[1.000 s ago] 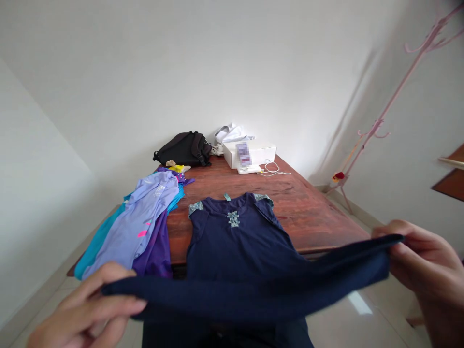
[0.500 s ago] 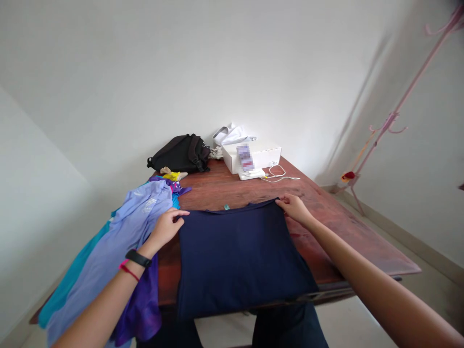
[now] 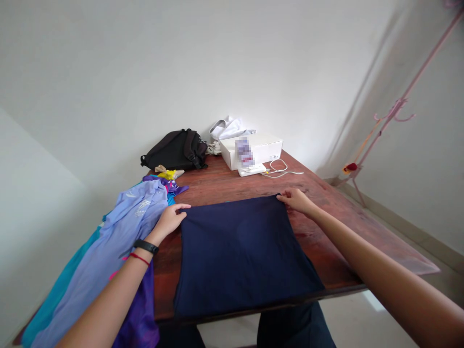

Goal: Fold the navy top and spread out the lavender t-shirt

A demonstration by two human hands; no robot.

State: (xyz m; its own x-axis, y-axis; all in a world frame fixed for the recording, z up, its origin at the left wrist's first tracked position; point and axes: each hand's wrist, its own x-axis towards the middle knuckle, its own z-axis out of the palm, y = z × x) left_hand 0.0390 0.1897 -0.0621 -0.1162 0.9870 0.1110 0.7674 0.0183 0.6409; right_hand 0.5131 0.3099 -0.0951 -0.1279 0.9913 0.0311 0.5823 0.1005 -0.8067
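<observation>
Navy knit garment lies flat and folded on the desk, about mid-width, its lower edge at the near edge of the desk. The cloth looks soft, light and limp, likely to slump if lifted by one point. The two upper corners look like the best places to take hold, with the fold line kept level.

Left hand sits at the upper left corner. Left fingers lie extended and slightly spread, touching the garment's edge, with no pinch visible. Right hand sits at the upper right corner. Right fingers curl over the far edge, close together. From this angle, a pinch or a light press cannot be told apart.

Beyond the left hand, a lavender top lies over teal and purple clothes, hanging off the desk's left edge. Toward the far end are a black backpack and a white box, with a white cable beside the box.
</observation>
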